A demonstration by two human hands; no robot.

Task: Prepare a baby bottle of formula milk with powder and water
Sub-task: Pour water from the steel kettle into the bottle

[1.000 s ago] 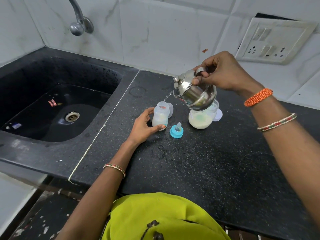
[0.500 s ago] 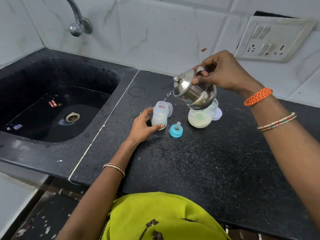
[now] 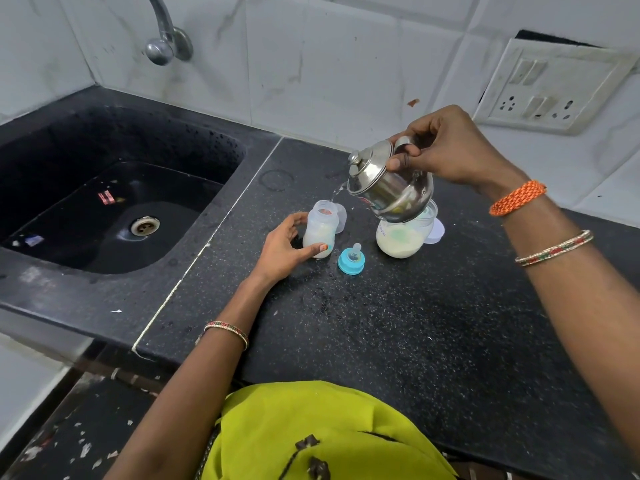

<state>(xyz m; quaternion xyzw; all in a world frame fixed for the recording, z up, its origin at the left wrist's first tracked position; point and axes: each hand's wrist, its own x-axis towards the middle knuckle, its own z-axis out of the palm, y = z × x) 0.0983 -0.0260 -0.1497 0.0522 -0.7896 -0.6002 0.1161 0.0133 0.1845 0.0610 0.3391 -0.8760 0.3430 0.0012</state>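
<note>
Formula-making things sit together on the black speckled countertop [image 3: 415, 341], the biggest surface in view, with a black sink [image 3: 104, 209] sunk into its left side and a chrome tap [image 3: 166, 39] on the white tiled wall above it. A grubby switch-and-socket plate [image 3: 550, 88] is fixed to the wall at upper right. Above the counter the right hand [image 3: 446, 147] grips the handle of a small steel kettle [image 3: 391, 185], fingers curled round it, the kettle tipped to the left so a thin stream of water [image 3: 336, 194] falls from its spout. Under the kettle, partly hidden by it, stands a clear tub of pale powder [image 3: 401, 240], with a white lid [image 3: 437, 232] lying just behind it. The left hand [image 3: 282, 247] holds the baby bottle [image 3: 320, 230] near its base, thumb in front and fingers curved round its far side; the bottle stands upright on the counter, open-topped, cloudy white liquid in its lower part, and the stream enters its mouth. A clear cap [image 3: 341, 218] stands just behind the bottle. Between bottle and tub lies the blue teat ring [image 3: 351, 260], teat pointing up.
</note>
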